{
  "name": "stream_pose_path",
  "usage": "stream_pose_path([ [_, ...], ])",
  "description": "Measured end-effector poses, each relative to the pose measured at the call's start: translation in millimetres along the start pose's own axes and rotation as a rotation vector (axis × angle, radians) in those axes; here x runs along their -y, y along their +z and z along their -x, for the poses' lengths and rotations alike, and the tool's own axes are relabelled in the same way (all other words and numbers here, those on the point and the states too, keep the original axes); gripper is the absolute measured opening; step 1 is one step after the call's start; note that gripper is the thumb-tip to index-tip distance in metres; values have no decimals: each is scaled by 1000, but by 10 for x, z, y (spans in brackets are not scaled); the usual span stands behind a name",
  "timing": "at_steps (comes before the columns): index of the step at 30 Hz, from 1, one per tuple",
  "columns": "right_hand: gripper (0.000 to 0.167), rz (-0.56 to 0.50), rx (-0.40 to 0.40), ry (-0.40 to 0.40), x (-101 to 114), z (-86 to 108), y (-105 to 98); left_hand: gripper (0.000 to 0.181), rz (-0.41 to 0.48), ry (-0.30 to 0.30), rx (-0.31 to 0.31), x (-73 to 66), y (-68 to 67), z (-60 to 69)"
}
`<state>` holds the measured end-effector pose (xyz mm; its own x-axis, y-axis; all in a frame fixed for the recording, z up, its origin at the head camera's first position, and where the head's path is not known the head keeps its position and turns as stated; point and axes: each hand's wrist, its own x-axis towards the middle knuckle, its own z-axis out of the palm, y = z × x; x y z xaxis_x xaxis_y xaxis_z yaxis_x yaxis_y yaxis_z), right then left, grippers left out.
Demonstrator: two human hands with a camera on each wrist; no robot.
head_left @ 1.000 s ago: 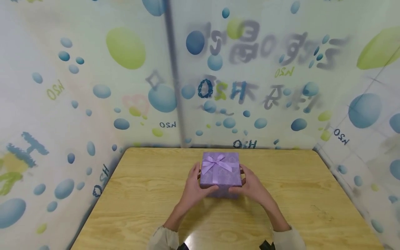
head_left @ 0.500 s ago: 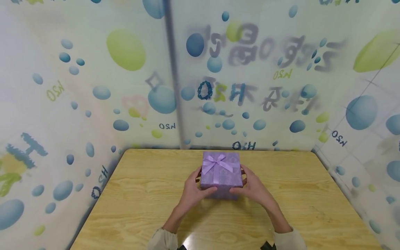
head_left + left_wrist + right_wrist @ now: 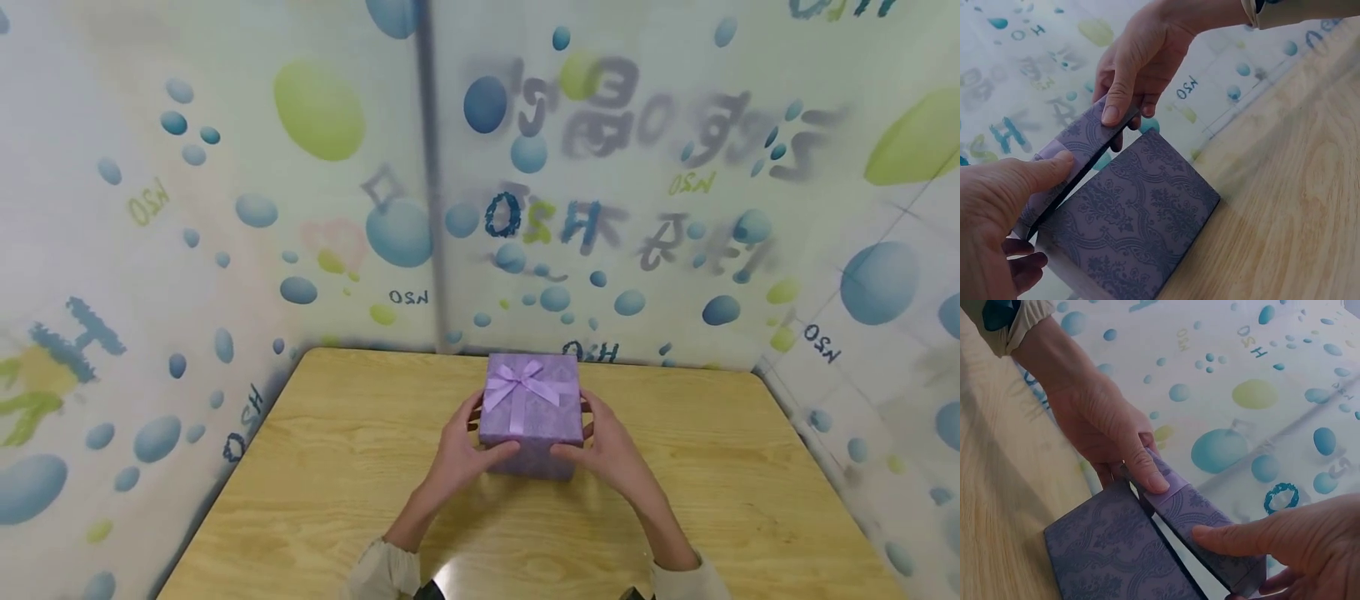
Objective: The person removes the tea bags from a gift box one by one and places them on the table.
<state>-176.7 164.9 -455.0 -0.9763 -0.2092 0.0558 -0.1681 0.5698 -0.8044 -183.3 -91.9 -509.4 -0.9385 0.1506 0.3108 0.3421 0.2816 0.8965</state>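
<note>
Fingers of the left hand and right hand clamp the lid between them; it is parted from the box below the fingers, a gap showing, but not set aside.

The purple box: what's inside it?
The inside is covered by the lid and the front of the base, so I can't tell. The left hand and right hand hold the lid partly up, but the gap shows only a little wall behind.
</note>
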Motion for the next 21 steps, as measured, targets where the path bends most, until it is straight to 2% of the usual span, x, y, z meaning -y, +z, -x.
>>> stream_pose_path([
  [3,95,3,-10,-21,51,21,21,94,-19,-30,-2,-19,-47,13],
  [8,94,-6,6,-60,142,31,97,98,-55,-61,-43,-51,-165,51],
  [14,94,9,7,-59,267,8,242,99,-82,-77,-81,-49,-345,123],
  [21,94,-18,43,-125,368,-36,433,100,-126,-70,-105,24,-585,226],
])
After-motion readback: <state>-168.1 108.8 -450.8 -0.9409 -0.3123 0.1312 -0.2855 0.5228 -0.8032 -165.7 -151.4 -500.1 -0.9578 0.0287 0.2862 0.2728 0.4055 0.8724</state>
